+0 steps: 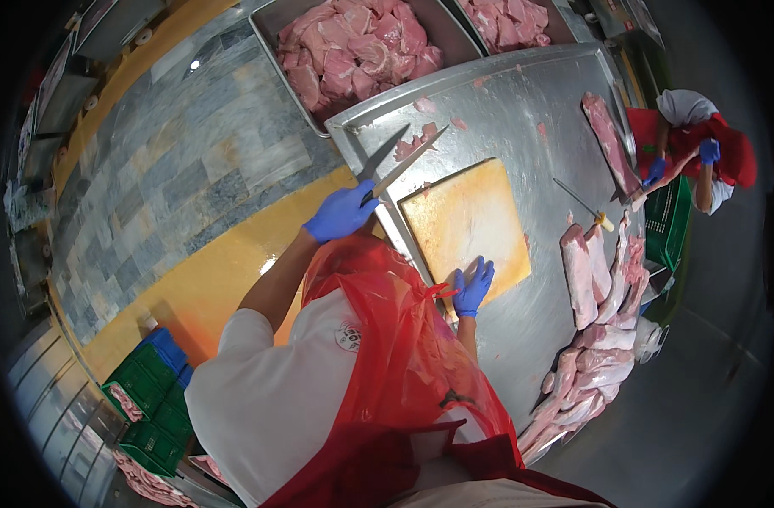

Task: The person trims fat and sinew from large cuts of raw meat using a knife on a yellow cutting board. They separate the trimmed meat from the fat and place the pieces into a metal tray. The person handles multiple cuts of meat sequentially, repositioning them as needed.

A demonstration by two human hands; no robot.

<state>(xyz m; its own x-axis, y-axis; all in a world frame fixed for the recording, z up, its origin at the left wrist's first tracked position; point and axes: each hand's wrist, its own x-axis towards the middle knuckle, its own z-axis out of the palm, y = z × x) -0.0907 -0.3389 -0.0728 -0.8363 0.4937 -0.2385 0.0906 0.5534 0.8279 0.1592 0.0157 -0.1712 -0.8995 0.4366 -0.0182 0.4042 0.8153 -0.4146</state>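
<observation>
My left hand [343, 212], in a blue glove, is closed round the dark handle of a knife [414, 161]. The blade points up and right over the steel table's edge. Beside it lies a dark blade-like shape [382, 154]; whether that is a second knife or a shadow I cannot tell. A yellowish cutting board [467, 224] lies at a slant on the table, with no meat on it. Flat on its near edge rests my right hand [472, 289], also blue-gloved, fingers spread and holding nothing.
Steel bins of cut meat [353, 51] adjoin the table's [522, 144] far edge. Long meat strips [586, 372] are heaped along its right side, near a sharpening steel [583, 203]. Across the table, a co-worker [700, 144] handles a strip. Green crates [154, 406] stand at lower left.
</observation>
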